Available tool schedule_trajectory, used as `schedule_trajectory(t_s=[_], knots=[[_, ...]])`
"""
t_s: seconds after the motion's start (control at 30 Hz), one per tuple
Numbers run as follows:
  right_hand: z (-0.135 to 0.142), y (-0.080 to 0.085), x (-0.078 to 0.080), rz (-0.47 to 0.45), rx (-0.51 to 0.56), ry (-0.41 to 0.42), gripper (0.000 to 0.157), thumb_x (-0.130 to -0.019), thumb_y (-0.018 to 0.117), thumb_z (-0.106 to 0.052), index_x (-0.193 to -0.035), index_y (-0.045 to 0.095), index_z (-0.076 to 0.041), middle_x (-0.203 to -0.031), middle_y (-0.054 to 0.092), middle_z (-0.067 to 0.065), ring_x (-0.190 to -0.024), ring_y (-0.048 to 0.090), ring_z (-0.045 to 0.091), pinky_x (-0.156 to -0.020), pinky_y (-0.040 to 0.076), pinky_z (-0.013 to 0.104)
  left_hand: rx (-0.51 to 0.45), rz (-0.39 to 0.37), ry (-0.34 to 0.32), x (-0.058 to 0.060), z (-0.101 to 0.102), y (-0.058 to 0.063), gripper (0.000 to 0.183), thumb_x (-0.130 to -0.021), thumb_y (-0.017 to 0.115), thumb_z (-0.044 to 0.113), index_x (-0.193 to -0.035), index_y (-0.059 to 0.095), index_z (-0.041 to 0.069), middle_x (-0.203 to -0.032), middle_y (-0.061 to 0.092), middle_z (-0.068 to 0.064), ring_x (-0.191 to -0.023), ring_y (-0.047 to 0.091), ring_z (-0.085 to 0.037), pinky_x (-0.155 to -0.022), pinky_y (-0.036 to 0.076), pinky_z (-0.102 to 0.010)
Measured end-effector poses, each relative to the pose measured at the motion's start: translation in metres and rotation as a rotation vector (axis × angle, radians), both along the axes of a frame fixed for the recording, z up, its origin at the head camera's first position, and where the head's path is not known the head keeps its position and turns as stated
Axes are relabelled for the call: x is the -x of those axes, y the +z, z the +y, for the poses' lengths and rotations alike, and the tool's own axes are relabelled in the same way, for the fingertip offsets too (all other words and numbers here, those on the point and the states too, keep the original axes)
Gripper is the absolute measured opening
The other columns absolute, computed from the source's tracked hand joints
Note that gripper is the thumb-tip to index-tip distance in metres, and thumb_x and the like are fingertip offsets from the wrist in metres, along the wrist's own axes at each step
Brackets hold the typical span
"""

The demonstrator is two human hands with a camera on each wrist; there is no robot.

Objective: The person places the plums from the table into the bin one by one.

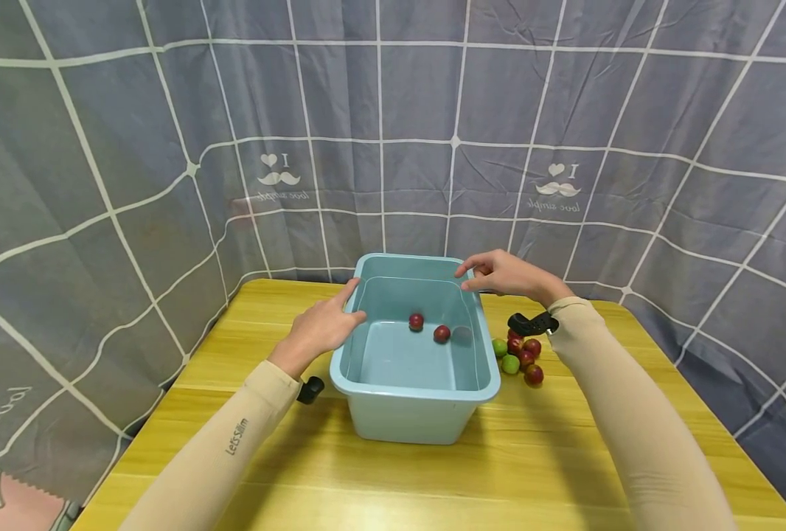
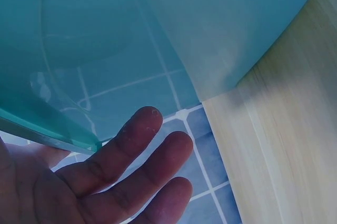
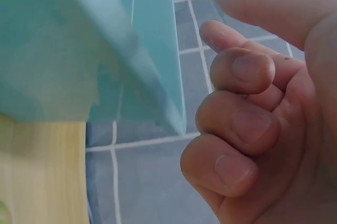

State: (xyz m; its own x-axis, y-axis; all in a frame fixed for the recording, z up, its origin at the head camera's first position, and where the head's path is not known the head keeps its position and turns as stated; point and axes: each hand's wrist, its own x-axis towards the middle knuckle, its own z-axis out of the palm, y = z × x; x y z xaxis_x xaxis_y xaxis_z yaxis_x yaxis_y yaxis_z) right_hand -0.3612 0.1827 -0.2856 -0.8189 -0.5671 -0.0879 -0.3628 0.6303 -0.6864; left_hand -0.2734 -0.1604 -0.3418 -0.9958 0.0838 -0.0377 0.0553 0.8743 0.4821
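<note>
Blue tub (image 1: 413,419) stands upright on the wooden surface (image 1: 254,332), between the two hands, with two dark red fruits (image 1: 416,321) lying apart on its floor. It looks like thin, smooth plastic: probably light with so little inside, slightly springy in the walls, stiffest along the lipped rim (image 1: 419,394), and hardly fragile. The glossy sides narrow downward, so fingers would likely slip on them; the rim is the better hold, taken midway along both long sides with fingertips hooked beneath.

The left hand (image 1: 320,328) is at the left rim, its fingers loosely spread and gripping nothing; whether they touch the tub I cannot tell. The right hand (image 1: 509,274) is by the far right corner, thumb and index apart, the others loosely curled, holding nothing. Tilting would probably set the fruits rolling.
</note>
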Motion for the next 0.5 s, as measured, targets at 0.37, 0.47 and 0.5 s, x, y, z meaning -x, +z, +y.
schedule_trajectory(t_s=[0.37,0.47,0.5], knots=[[0.042,-0.020,-0.011,-0.058,0.155,-0.084,0.041,-0.095,0.069,-0.037,-0.130,0.064,-0.016,-0.070,0.042,0.003,-0.053,0.030,0.016,-0.055,0.034,0.030,0.001,0.008,-0.002,0.001,0.000,-0.001,0.076,-0.096,0.043,0.053,-0.163,0.010,0.038,-0.151,0.051,-0.013,-0.115,0.062,-0.036,-0.061,0.045,-0.038],[0.052,-0.024,-0.013,-0.058,0.193,-0.095,0.041,-0.096,0.068,-0.037,-0.131,0.063,-0.015,-0.074,0.044,0.006,-0.054,0.031,0.016,-0.055,0.035,0.031,0.002,0.005,-0.001,0.001,0.001,-0.001,0.075,-0.096,0.043,0.053,-0.163,0.010,0.038,-0.151,0.051,-0.013,-0.117,0.061,-0.037,-0.061,0.045,-0.039],[0.056,-0.026,-0.014,-0.060,0.204,-0.102,0.042,-0.096,0.068,-0.037,-0.131,0.062,-0.016,-0.074,0.044,0.006,-0.055,0.032,0.017,-0.056,0.035,0.031,0.003,0.004,0.000,0.001,0.001,-0.001,0.075,-0.096,0.043,0.053,-0.163,0.010,0.038,-0.151,0.051,-0.013,-0.118,0.061,-0.037,-0.061,0.045,-0.039]])
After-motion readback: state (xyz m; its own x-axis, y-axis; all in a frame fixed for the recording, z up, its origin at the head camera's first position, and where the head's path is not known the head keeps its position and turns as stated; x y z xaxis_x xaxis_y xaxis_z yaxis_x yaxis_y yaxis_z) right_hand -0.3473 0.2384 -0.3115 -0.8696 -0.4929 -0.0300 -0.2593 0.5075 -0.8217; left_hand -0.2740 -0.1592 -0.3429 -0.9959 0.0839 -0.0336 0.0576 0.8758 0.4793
